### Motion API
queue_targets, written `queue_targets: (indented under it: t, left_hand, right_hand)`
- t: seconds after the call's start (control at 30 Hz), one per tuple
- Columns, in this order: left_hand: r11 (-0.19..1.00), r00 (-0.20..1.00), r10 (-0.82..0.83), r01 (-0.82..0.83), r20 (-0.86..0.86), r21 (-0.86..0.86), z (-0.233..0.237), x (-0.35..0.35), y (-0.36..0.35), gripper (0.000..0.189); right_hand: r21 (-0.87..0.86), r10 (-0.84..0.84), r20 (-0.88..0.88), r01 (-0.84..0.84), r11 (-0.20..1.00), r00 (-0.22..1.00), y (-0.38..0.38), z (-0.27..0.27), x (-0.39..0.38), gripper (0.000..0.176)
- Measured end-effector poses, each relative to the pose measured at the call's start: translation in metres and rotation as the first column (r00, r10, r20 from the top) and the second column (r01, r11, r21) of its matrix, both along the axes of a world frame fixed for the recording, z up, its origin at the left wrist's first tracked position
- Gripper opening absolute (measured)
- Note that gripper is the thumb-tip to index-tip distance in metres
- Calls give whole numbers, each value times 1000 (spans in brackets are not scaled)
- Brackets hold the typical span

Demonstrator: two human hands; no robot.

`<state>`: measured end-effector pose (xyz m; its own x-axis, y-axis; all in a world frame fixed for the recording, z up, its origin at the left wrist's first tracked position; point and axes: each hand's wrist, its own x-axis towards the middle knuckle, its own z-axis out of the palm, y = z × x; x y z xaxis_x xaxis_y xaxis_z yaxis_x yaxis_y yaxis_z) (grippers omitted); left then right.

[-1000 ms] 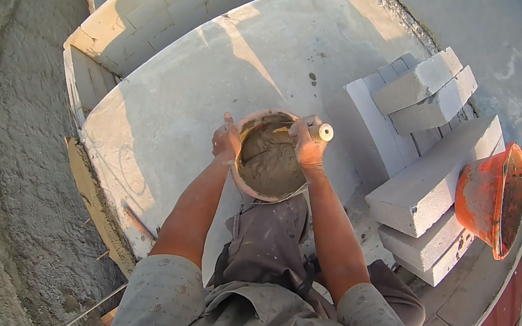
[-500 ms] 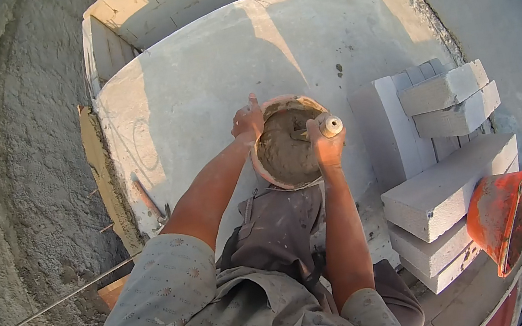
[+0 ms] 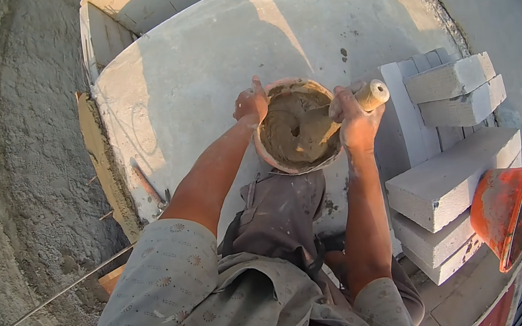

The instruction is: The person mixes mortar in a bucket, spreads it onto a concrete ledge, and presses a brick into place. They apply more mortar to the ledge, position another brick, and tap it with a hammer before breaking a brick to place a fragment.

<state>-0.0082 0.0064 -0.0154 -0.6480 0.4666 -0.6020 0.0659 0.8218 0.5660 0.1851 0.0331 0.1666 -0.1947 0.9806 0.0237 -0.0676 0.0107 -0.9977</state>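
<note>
The bowl (image 3: 265,157) of mortar (image 3: 294,131) sits near the slab's (image 3: 190,71) near edge, just beside the blocks (image 3: 447,183). The left hand (image 3: 251,104) clamps its rim and the right hand (image 3: 356,123) grips the trowel handle (image 3: 374,93) — blade buried. Best, I judge, to brace the rim and scrape the sides — no dry pockets.

Beyond the right hand's (image 3: 354,121) grip on the pale round wooden handle (image 3: 372,94), the tool's working end is buried in wet grey-brown mortar (image 3: 295,138), its shape hidden. How the left hand's (image 3: 250,104) fingers clasp the round reddish pan (image 3: 265,157) is too small to tell. Far left of both grips, a thin reddish tool (image 3: 143,182) is too small to identify.
</note>
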Motion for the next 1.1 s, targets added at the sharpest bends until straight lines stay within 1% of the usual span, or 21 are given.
queue_targets:
  t: [0.07, 0.1, 0.17, 0.2, 0.27, 0.3, 0.37, 0.4, 0.47, 0.5, 0.57, 0.63, 0.67, 0.7, 0.73, 0.8, 0.9, 0.97, 1.0, 1.03, 1.1]
  left_hand:
    - [1000, 999, 0, 1, 34, -14, 13, 2, -2, 74]
    - [1000, 1000, -2, 2, 12, -6, 10, 1, -3, 74]
    - [1000, 999, -2, 3, -36, 22, -1, 1, -1, 74]
    - [1000, 1000, -7, 7, -30, 14, -1, 1, -1, 74]
    - [1000, 1000, -14, 14, -18, -9, -1, -1, 0, 74]
    - [1000, 1000, -11, 11, -28, -4, -3, -4, 3, 74]
    - [1000, 1000, -14, 14, -28, -17, -13, -2, 1, 74]
    - [1000, 1000, -5, 5, -26, -20, -11, -2, 2, 74]
    - [1000, 1000, 14, -15, -21, -28, -2, 1, 0, 74]
    - [1000, 1000, 7, -7, -10, -18, 0, 1, 0, 74]
    - [1000, 1000, -9, 8, 7, 14, 7, 0, -2, 74]
    - [1000, 999, -12, 12, 29, 9, -11, 0, -1, 73]
    - [1000, 999, -7, 7, 35, 9, -22, -8, 5, 73]
    - [1000, 1000, 9, -9, 7, 5, -18, -9, 4, 73]
    - [1000, 1000, 13, -13, -4, -26, -11, 1, -6, 74]
    - [1000, 1000, 9, -9, -15, -13, -6, -1, 5, 74]
    - [1000, 1000, -2, 2, 8, -11, -6, -2, 0, 74]
    - [1000, 1000, 4, -4, -13, -14, 1, 0, 0, 74]
    - [1000, 1000, 2, -2, -14, -15, 0, 0, 2, 74]
    - [1000, 1000, 3, -3, -21, -9, -5, -5, 8, 73]
    - [999, 1000, -14, 14, -9, -43, -14, 3, -10, 73]
  right_hand:
    - [139, -68, -130, 86, 986, 989, 3, 21, 0, 19]
    - [146, -77, -160, 101, 984, 984, -1, 4, 0, 20]
    - [169, -89, -224, 128, 977, 971, -16, -71, -2, 20]
    - [172, -68, -45, 75, 982, 997, -33, -101, 1, 19]
    - [27, 108, 70, -110, 994, 992, -41, -121, 10, 20]
    - [5, 126, 46, -126, 992, 991, -33, -101, 7, 19]
    - [-65, 151, 12, -150, 987, 988, -12, -15, 5, 18]
    - [46, 140, -117, -136, 990, 983, -5, 3, 7, 17]
    - [139, -26, -252, 63, 988, 967, -2, 14, 0, 15]
    - [95, -62, -277, 92, 991, 959, -8, -11, -4, 16]
    - [15, -132, -328, 145, 989, 936, -22, -90, -11, 20]
    - [-18, 40, -91, -42, 999, 995, -34, -101, 6, 20]
    - [-47, 136, 23, -135, 990, 990, -31, -106, 10, 20]
    - [-125, 194, -3, -193, 973, 981, -14, -80, 13, 19]
    - [-118, 148, -27, -150, 982, 989, -10, -30, 8, 19]
    - [27, 58, -169, -54, 998, 984, 3, 2, 11, 20]
    - [187, -106, -280, 162, 969, 954, -3, -54, 9, 19]
    - [180, 16, 4, -16, 984, 1000, -30, -125, 29, 19]
    - [160, 81, 147, -104, 982, 986, -34, -142, 35, 19]
    - [102, 110, 135, -124, 987, 985, -19, -120, 24, 19]
    - [-89, 150, 127, -139, 986, 980, -13, -33, 12, 19]
